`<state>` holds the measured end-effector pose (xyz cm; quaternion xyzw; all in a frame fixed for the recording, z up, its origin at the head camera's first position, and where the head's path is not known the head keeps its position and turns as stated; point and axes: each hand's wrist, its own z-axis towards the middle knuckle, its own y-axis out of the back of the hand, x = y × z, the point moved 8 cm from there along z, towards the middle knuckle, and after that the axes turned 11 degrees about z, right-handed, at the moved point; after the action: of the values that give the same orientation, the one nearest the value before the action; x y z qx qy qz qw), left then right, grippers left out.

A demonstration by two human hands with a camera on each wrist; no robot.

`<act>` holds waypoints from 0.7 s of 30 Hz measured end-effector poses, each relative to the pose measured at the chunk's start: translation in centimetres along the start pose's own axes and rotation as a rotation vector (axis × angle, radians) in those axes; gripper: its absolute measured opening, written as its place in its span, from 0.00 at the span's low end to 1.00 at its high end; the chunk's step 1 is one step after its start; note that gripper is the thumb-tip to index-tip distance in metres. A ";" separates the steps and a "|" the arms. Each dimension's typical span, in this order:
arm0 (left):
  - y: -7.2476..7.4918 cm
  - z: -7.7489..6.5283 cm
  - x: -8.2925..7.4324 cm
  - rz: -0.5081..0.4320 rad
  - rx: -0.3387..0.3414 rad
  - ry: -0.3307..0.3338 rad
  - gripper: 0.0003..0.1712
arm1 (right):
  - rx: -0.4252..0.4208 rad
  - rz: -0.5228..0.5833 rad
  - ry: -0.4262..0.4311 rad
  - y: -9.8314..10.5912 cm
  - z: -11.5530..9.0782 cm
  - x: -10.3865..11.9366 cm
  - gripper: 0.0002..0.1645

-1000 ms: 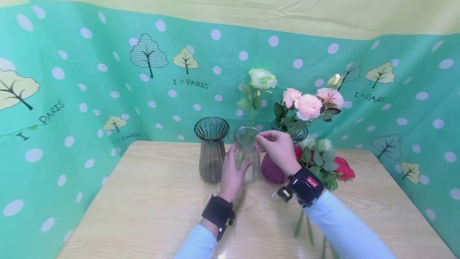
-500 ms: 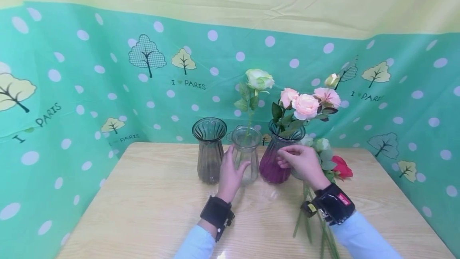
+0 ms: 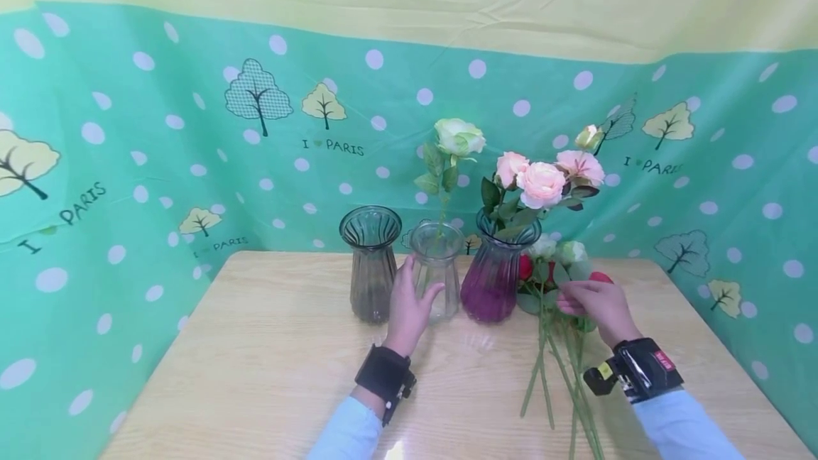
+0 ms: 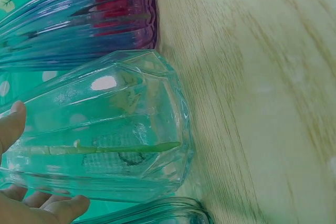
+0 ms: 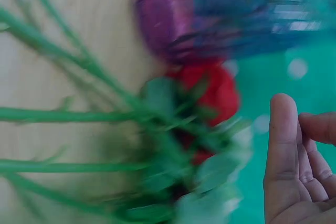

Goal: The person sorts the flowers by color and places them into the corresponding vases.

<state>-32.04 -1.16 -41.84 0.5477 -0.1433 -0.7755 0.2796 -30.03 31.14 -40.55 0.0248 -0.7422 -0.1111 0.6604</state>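
Note:
My left hand (image 3: 412, 307) holds the clear glass vase (image 3: 450, 282) from the side, its thumb and fingers on opposite sides in the left wrist view. A pale green-white rose (image 3: 459, 138) stands in that vase, its stem end (image 4: 163, 147) visible through the glass near the bottom. My right hand (image 3: 601, 307) hovers over the flowers lying on the right, its fingers loosely bent with nothing between them. Those lying flowers include a red rose (image 5: 210, 90) and white ones (image 3: 571, 253), with long green stems (image 3: 578, 396). The right wrist view is blurred.
A grey glass vase (image 3: 373, 279) stands left of the clear one. On the right, a purple-tinted vase (image 3: 488, 297) bears pink roses (image 3: 542, 184). The wooden table (image 3: 275, 375) backs onto a green polka-dot cloth (image 3: 211, 119).
My right hand has moved away from the rose at the clear vase's rim, rightward past the purple vase to over the lying flowers. The left hand has stayed on the clear vase.

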 end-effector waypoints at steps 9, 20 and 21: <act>0.2 0.2 0.0 0.019 -0.018 -0.010 0.44 | -0.060 0.164 -0.137 1.2 1.5 -4.8 0.25; 0.0 0.2 0.1 0.029 -0.011 -0.007 0.44 | -0.147 0.166 -0.215 1.0 2.9 -6.9 0.26; -0.1 0.2 0.0 0.031 -0.009 -0.006 0.44 | -0.152 0.151 -0.223 1.0 3.0 -7.1 0.27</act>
<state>-32.26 -1.13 -41.85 0.5417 -0.1490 -0.7734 0.2938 -31.96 33.79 -47.55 -0.0937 -0.8003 -0.1193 0.5801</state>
